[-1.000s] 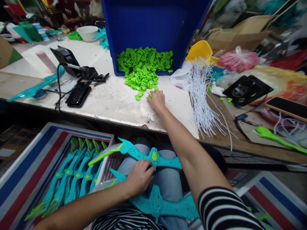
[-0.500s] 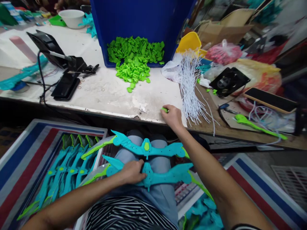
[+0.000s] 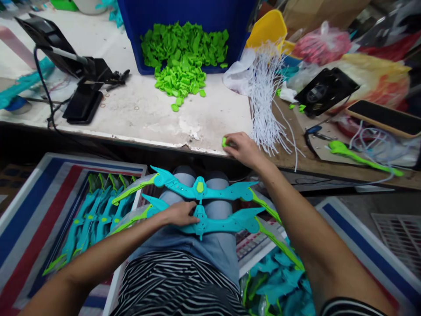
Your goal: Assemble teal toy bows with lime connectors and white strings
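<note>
Two turquoise toy bows with lime-green limbs lie across my lap. The nearer toy bow [image 3: 226,223] is gripped near its middle by my left hand [image 3: 180,213], fingers wrapped around it; its raised centre has no green inlay. Just beyond it, the farther toy bow [image 3: 220,192] carries a green inlay at its centre. At the table's front edge, my right hand [image 3: 245,149] pinches a small green plastic piece [image 3: 224,141] between thumb and fingers. A heap of similar green pieces [image 3: 180,81] spills from a tipped blue bin [image 3: 131,48].
White strings [image 3: 268,105] hang over the table edge right of my right hand. A black fan [image 3: 324,92] and a phone [image 3: 384,117] lie farther right. Crates hold more bows at left [image 3: 94,215] and right [image 3: 279,281]. A black stand [image 3: 59,44] is at left.
The view has tilted, so the table sits higher in the picture. My right hand has turned slightly, showing more of the green piece. My left hand keeps its hold on the nearer bow.
</note>
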Tool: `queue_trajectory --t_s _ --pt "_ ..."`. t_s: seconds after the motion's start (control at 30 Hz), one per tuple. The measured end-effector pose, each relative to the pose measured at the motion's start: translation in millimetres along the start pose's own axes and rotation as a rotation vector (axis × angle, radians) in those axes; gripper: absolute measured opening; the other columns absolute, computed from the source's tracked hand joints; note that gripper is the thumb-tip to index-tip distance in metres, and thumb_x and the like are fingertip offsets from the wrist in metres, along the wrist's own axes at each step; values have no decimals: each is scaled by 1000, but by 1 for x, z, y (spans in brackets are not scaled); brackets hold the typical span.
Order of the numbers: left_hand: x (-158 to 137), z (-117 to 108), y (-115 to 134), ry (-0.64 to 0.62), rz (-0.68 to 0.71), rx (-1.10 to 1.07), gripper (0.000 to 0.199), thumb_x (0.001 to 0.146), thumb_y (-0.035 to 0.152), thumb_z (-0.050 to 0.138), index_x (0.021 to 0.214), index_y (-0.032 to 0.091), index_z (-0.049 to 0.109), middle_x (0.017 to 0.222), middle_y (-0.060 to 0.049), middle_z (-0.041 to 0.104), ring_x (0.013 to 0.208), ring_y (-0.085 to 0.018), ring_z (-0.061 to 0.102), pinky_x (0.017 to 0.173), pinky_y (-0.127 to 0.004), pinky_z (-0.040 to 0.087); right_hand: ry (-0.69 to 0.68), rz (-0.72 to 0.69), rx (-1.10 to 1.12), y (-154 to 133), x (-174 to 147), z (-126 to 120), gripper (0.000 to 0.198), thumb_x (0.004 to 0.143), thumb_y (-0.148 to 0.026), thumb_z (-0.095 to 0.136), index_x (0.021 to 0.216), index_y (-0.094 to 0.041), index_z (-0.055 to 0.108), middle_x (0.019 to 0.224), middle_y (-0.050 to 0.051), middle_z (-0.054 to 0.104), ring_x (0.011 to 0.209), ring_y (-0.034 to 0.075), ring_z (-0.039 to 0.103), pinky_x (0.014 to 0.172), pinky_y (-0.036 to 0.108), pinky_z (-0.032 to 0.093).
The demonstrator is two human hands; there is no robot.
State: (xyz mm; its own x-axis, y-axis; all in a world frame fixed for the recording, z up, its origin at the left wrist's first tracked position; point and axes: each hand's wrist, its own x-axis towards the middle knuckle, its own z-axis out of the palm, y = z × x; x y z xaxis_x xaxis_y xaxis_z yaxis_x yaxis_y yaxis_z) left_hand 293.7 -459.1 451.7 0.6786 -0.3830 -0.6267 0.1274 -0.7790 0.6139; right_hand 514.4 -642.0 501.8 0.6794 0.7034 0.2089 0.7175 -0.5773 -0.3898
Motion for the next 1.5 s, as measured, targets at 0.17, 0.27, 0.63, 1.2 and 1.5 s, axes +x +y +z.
queue_trajectory --t_s 0.17,0.27,0.63,1.2,1.5 --pt "12 -9 -17 -88 131 -222 23 84 33 48 85 13 59 80 -4 61 72 -14 51 63 -23 37 141 -107 107 -55 -59 20 25 86 -31 59 108 -19 61 107 12 67 101 26 59 89 41 49" --pt "17 -9 -24 -132 74 -380 31 84 42 49 74 14 57 68 0 55 65 -13 47 61 -23 36 67 -274 169 -99 -123 48 22 90 -29 55 108 -18 61 110 11 68 99 24 60 83 40 51" --pt "18 -5 -27 -174 84 -509 49 72 63 55 73 15 54 64 2 49 62 -12 43 57 -24 33 132 -149 127 -134 -190 107 17 90 -23 56 103 -18 66 116 11 67 111 26 57 85 41 48" --pt "22 10 -19 59 70 -250 26 76 38 61 76 12 58 62 2 50 57 -11 45 51 -22 32 -209 490 378 -131 -180 117 57 67 -32 75 119 -23 53 103 6 69 96 26 65 86 46 48" --pt "-21 66 3 430 157 314 69 79 42 66 139 22 38 139 -17 46 116 -29 54 94 -42 46 152 47 34 -89 -42 42 27 92 -30 44 100 -20 68 95 9 69 90 25 61 83 41 49"
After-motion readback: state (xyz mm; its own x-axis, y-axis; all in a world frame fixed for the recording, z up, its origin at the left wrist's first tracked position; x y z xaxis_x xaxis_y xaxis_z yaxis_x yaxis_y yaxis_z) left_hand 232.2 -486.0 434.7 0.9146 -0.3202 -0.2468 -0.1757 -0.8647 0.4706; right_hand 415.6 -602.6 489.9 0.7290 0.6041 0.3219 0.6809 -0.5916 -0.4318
